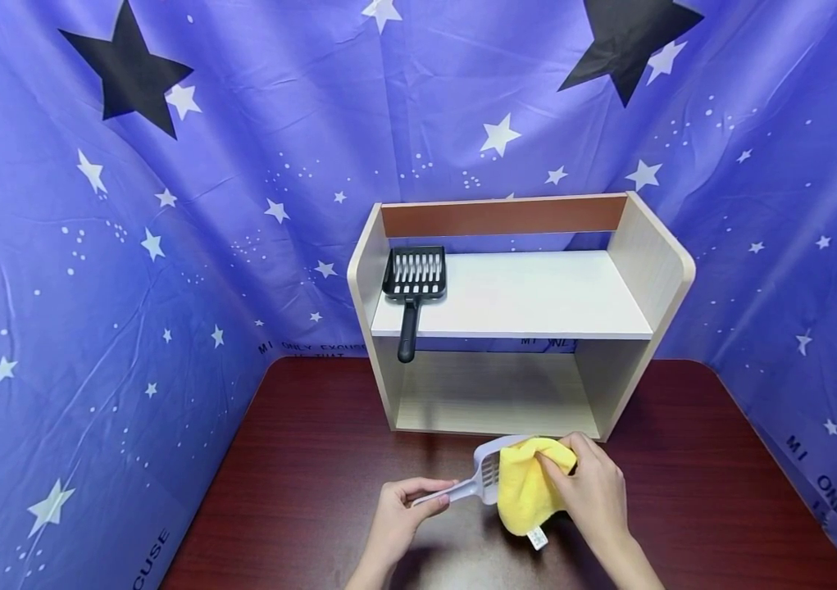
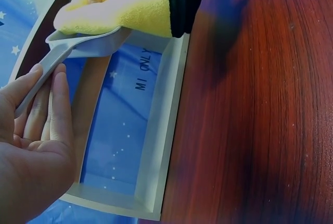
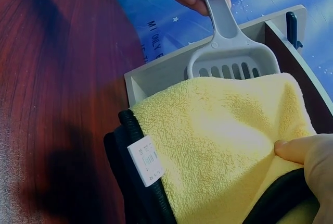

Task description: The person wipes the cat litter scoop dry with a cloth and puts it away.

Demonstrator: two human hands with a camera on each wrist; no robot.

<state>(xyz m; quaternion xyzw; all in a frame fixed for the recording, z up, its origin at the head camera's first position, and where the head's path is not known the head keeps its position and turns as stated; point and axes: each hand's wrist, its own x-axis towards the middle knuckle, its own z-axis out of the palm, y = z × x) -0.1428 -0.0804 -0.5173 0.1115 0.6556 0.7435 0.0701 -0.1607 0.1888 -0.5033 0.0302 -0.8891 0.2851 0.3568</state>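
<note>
My left hand (image 1: 402,515) pinches the handle of a light grey slotted litter scoop (image 1: 466,489), which is raised over the table in front of the shelf. In my right hand (image 1: 595,483) is a yellow cloth (image 1: 529,487) with dark edging and a white tag (image 3: 145,160), draped over the scoop's head. The right thumb presses into the cloth in the right wrist view; the other right fingers are hidden behind it there. Part of the scoop's slotted end (image 3: 229,69) shows past the cloth's edge.
A two-level wooden shelf (image 1: 514,295) stands at the back of the dark red table (image 1: 300,459). On its upper board, at the left, lies a black slotted scoop (image 1: 411,283) with its handle jutting over the front edge. Blue star-patterned curtains (image 1: 241,164) surround the table.
</note>
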